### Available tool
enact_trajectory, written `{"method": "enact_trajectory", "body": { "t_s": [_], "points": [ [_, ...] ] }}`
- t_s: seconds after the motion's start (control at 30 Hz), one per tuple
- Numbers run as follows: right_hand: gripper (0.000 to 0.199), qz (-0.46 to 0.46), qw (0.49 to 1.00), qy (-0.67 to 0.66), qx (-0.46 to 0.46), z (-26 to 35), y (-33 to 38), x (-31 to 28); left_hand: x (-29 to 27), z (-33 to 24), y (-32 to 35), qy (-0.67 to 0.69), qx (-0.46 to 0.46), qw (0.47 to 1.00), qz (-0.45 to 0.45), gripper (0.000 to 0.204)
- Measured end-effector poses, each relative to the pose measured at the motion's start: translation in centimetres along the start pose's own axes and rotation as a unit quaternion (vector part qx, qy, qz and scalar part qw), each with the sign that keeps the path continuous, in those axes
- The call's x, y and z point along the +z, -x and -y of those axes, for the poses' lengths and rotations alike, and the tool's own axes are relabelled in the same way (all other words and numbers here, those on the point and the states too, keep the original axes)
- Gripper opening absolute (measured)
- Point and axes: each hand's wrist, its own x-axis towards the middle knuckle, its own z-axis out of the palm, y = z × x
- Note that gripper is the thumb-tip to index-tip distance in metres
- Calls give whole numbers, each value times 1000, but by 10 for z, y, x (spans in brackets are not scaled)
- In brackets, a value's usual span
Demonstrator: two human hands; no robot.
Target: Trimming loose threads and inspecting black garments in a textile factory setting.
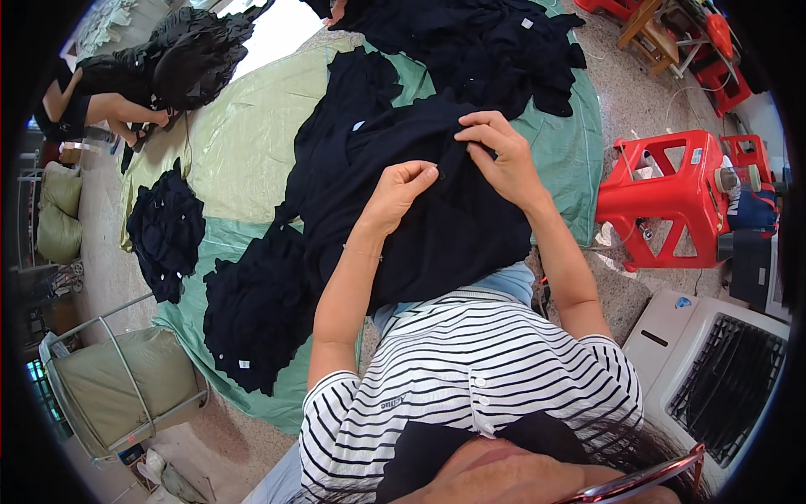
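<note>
A dark navy knit garment (395, 244) is spread over my lap, its far part running onto the sheets on the floor. My left hand (401, 195) pinches its cloth between thumb and forefinger near the middle. To the right and slightly farther off, my right hand (506, 160) grips a fold of the same garment, fingers bent and thumb underneath. A short raised strip of cloth lies between the two hands. The exact spot under my fingertips is partly hidden. A small pale label (358, 126) shows on the dark cloth to the left.
Heaps of dark garments lie at near left (256, 311), far left (165, 231) and far side (495, 50), on a green sheet (579, 176) and a yellowish sheet (252, 143). A red stool (663, 197) and an air cooler (705, 370) stand right. Another person's legs (126, 113) show far left.
</note>
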Motion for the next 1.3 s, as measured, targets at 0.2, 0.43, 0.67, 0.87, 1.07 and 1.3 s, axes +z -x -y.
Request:
{"method": "enact_trajectory", "body": {
  "t_s": [0.2, 0.43, 0.67, 0.87, 1.07, 1.3],
  "points": [
    [40, -12, 986, -132, 99, 4, -1, -10, 1, -3, 3, -15, 5, 1000, 15, 19],
    [28, -178, 979, 97, 25, 18, 2, 19, 0, 13, -7, -42, 79, 993, -76, 13],
    [25, 54, 987, 48, 147, 48, 65, 41, 10, 17, 2, -38, 123, 986, -108, 14],
    [14, 14, 993, 20, 115, 52, 63, 35, 13, 16, 12, -300, 233, 917, -120, 18],
    [16, -12, 992, 30, 118, 53, 66, 35, -2, 11, 20, -99, 55, 994, 0, 9],
    [19, -45, 994, 83, 45, 43, 81, 50, -3, 23, 22, -160, 28, 987, 12, 14]
  ]
}}
